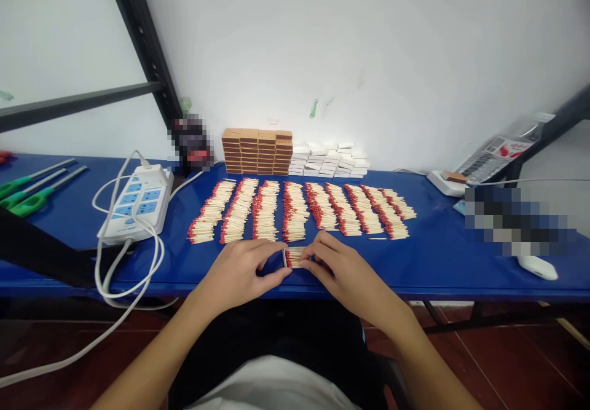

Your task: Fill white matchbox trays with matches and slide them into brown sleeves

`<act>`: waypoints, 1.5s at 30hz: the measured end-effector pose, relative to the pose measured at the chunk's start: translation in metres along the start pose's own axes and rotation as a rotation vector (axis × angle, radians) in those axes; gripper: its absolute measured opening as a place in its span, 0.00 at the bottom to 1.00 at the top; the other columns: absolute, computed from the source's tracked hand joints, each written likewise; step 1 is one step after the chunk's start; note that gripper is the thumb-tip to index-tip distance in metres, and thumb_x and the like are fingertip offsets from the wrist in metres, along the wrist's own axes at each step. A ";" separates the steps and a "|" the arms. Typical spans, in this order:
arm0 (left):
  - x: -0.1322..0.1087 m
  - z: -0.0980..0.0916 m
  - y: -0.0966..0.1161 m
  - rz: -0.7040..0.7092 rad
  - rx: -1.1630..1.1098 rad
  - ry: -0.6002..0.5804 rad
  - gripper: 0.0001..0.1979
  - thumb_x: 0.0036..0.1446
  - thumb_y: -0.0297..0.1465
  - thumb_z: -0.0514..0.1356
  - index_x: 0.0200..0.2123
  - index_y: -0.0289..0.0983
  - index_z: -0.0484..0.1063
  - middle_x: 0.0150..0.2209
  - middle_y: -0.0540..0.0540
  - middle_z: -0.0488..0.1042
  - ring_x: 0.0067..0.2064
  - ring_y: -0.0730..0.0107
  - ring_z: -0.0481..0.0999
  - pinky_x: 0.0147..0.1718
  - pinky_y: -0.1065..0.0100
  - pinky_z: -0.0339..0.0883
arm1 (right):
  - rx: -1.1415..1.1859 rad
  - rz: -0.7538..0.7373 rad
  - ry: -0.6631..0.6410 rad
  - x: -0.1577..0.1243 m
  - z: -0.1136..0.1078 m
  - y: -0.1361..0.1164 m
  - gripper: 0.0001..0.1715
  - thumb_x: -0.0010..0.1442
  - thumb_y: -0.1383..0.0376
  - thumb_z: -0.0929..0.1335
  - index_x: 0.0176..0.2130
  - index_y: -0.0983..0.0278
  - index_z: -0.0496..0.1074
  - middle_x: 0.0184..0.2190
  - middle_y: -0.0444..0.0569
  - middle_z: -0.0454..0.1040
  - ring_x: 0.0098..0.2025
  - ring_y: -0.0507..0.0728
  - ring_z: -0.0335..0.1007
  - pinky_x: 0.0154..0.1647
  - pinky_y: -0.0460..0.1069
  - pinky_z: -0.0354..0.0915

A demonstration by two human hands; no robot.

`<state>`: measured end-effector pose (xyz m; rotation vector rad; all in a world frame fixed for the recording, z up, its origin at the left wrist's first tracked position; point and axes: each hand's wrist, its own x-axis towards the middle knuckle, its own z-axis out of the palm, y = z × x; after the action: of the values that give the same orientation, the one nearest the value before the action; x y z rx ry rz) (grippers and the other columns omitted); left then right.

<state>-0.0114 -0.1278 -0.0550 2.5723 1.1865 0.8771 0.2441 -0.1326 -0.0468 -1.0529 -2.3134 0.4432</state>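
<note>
A small white matchbox tray [284, 259] lies on the blue table near its front edge, with red-headed matches [294, 259] in it, heads to the left. My left hand [249, 268] grips the tray's left end between thumb and fingers. At the tray's right end, my right hand [329, 262] has its fingers pinched together over the matches' pale ends; whether a match is between the fingertips is hidden. Beyond my hands, several slanted rows of loose matches [265, 213] spread across the table, red heads mostly to the left.
Brown matchboxes [257, 152] are stacked against the wall, beside piled white trays [327, 161]. At left lie a power strip [138, 201] with looping white cables and green-handled scissors [32, 198]. A plastic bottle [504, 149] leans at right, near a white adapter [446, 184].
</note>
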 end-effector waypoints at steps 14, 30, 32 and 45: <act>0.000 -0.002 0.004 -0.008 0.013 -0.023 0.15 0.68 0.41 0.67 0.53 0.40 0.82 0.29 0.51 0.75 0.29 0.70 0.72 0.31 0.67 0.60 | 0.081 -0.046 0.047 -0.001 0.000 0.001 0.13 0.79 0.64 0.64 0.49 0.60 0.79 0.40 0.49 0.71 0.41 0.57 0.72 0.45 0.52 0.69; 0.001 -0.002 0.004 -0.009 0.027 -0.040 0.16 0.68 0.41 0.66 0.53 0.41 0.81 0.31 0.51 0.76 0.30 0.69 0.74 0.31 0.66 0.61 | 0.015 -0.071 0.061 -0.003 0.002 0.008 0.16 0.79 0.62 0.64 0.53 0.59 0.81 0.40 0.50 0.71 0.40 0.57 0.72 0.43 0.54 0.71; 0.001 -0.002 0.004 -0.008 0.027 -0.035 0.16 0.68 0.41 0.66 0.54 0.40 0.81 0.31 0.50 0.77 0.30 0.68 0.74 0.31 0.66 0.61 | 0.011 -0.078 0.053 -0.003 0.002 0.009 0.15 0.78 0.62 0.65 0.53 0.59 0.82 0.39 0.50 0.70 0.39 0.57 0.71 0.42 0.53 0.71; 0.002 -0.004 0.007 -0.021 0.018 -0.043 0.12 0.67 0.37 0.66 0.50 0.41 0.82 0.31 0.51 0.77 0.29 0.69 0.74 0.30 0.66 0.60 | 0.043 -0.086 -0.025 -0.006 -0.007 -0.004 0.14 0.77 0.60 0.67 0.50 0.57 0.84 0.38 0.48 0.68 0.38 0.55 0.68 0.38 0.51 0.67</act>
<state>-0.0079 -0.1312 -0.0479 2.5743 1.2131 0.8060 0.2497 -0.1395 -0.0415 -0.9281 -2.3506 0.4724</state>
